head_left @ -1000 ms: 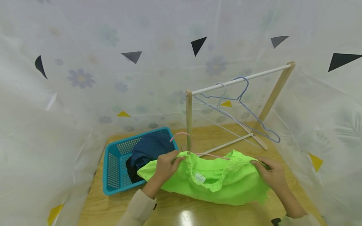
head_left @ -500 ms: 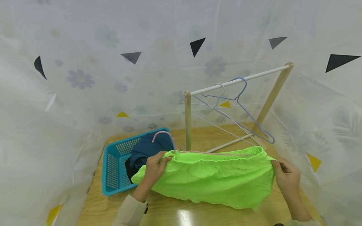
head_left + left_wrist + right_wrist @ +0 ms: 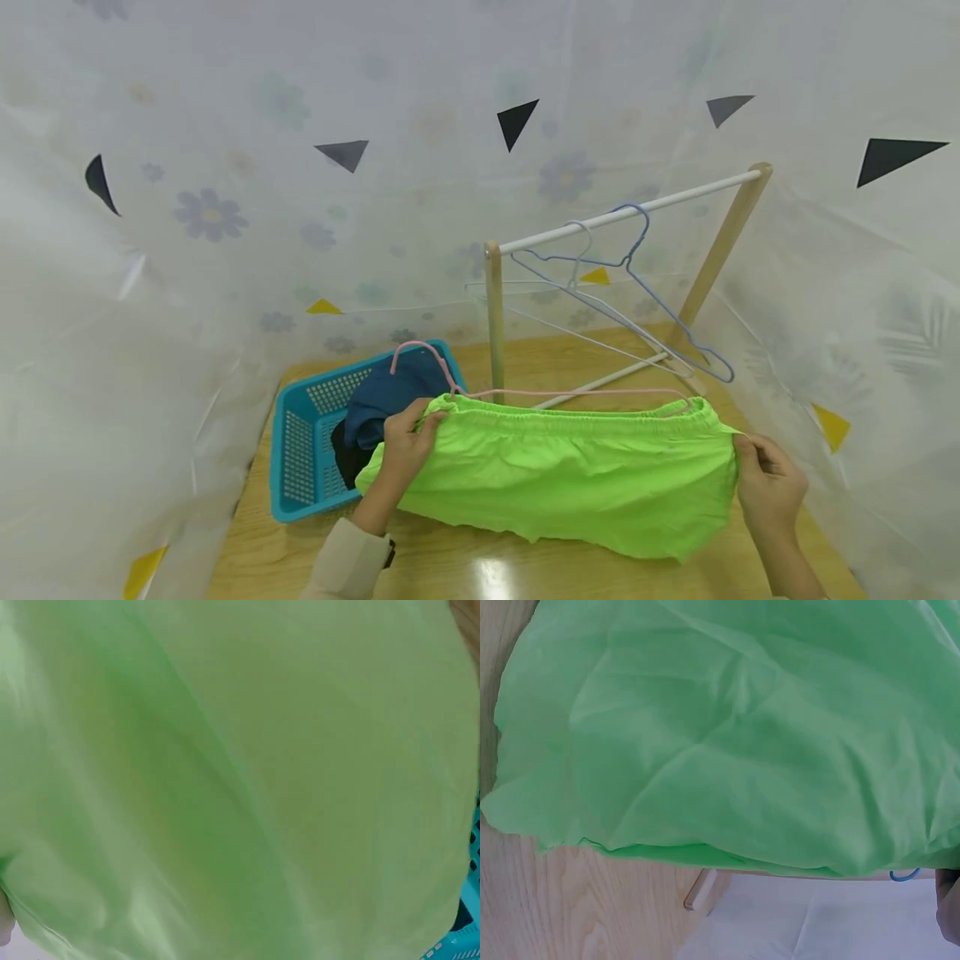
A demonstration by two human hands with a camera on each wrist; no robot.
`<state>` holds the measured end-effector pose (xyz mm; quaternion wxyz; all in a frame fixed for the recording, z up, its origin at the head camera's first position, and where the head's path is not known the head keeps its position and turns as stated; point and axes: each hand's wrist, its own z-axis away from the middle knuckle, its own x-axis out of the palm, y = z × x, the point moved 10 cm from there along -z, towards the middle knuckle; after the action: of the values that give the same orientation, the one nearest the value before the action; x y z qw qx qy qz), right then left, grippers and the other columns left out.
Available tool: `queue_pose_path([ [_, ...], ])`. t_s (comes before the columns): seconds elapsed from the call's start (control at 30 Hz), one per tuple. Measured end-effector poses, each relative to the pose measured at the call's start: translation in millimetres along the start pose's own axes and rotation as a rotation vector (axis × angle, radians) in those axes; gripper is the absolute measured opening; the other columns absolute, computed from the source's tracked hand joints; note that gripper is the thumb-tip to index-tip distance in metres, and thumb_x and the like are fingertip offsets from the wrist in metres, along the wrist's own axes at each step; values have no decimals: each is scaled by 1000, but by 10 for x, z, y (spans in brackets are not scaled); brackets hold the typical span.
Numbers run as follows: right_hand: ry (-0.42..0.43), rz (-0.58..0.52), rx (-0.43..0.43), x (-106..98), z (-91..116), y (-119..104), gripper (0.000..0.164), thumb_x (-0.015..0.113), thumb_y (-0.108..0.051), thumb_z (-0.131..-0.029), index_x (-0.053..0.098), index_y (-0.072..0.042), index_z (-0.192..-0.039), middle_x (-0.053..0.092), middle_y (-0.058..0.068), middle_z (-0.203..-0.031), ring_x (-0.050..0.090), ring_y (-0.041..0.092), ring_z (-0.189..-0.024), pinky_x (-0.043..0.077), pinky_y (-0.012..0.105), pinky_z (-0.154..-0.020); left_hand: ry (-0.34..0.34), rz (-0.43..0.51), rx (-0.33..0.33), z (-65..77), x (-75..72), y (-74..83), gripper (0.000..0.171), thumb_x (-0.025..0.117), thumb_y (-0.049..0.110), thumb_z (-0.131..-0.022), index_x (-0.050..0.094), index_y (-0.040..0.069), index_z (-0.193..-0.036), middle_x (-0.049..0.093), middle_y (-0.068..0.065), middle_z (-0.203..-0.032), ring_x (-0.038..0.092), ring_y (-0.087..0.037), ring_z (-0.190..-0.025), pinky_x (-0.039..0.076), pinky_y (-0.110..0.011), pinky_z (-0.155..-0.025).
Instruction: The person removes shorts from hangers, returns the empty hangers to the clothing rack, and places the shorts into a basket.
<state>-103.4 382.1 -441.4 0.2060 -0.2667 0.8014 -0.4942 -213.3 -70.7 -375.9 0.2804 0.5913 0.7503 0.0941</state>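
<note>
In the head view a neon green garment (image 3: 570, 475) with a gathered elastic waistband is stretched wide between both hands. My left hand (image 3: 405, 442) pinches its left waistband corner, thumb in front. At the opposite corner, my right hand (image 3: 772, 487) pinches the band and pulls it to a point. A pink clothes hanger (image 3: 570, 392) shows above the waistband, its hook just over the left hand; its lower part is hidden by the cloth. Green fabric (image 3: 247, 780) fills most of the left wrist view, and wrinkled fabric (image 3: 727, 742) covers the upper right wrist view.
A blue plastic basket (image 3: 288, 450) with dark blue and black clothes stands on the wooden table (image 3: 450, 575) at the left. Behind the garment, a rack (image 3: 495, 325) carries a blue hanger (image 3: 660, 300) and a white hanger (image 3: 585, 246). Patterned plastic sheeting (image 3: 420, 108) surrounds the table.
My right hand has moved right and drawn the waistband from bunched to stretched. My left hand has shifted slightly left. The hanger's hook has moved left, and its far shoulder shows above the band.
</note>
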Motion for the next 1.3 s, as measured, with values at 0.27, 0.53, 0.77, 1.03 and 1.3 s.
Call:
queue_pose_path([
  [0.27,-35,-26,55,80,127,55,36,55,15,-80,65,-17,-67,59,-22,-61,47,-4,-46,38,8,-45,49,-1,-33,3,-19,-45,36,50,30,-90,65,-2,-84,65,-15,-68,55,-13,-47,47,-17,-50],
  [0.53,-235,119,156,414,407,477,12,57,5,-84,64,1,-75,57,-23,-64,51,-2,-51,43,10,-48,57,17,-85,-34,-41,14,16,60,10,-84,64,-5,-81,64,-18,-68,57,-19,-51,48,-19,-53],
  [0.77,-408,252,26,749,581,668,10,56,-2,-87,63,5,-83,55,-21,-72,49,-6,-59,44,13,-52,10,13,-82,-89,36,179,8,61,0,-80,63,-8,-79,64,-20,-69,59,-24,-54,48,-20,-54],
  [1.03,-626,378,-35,1020,576,782,11,57,-8,-88,64,1,-90,67,5,-81,54,-7,-74,51,20,-62,-39,25,-42,34,241,39,26,54,23,-88,66,0,-84,67,-13,-74,63,-19,-60,50,-20,-58],
  [1.3,-325,55,-64,720,-47,99,29,36,-6,-96,47,16,-112,52,-23,-95,52,-10,-84,41,1,-74,-135,-21,50,26,436,182,34,46,29,-91,65,3,-84,66,-9,-73,59,-13,-58,48,-17,-57],
])
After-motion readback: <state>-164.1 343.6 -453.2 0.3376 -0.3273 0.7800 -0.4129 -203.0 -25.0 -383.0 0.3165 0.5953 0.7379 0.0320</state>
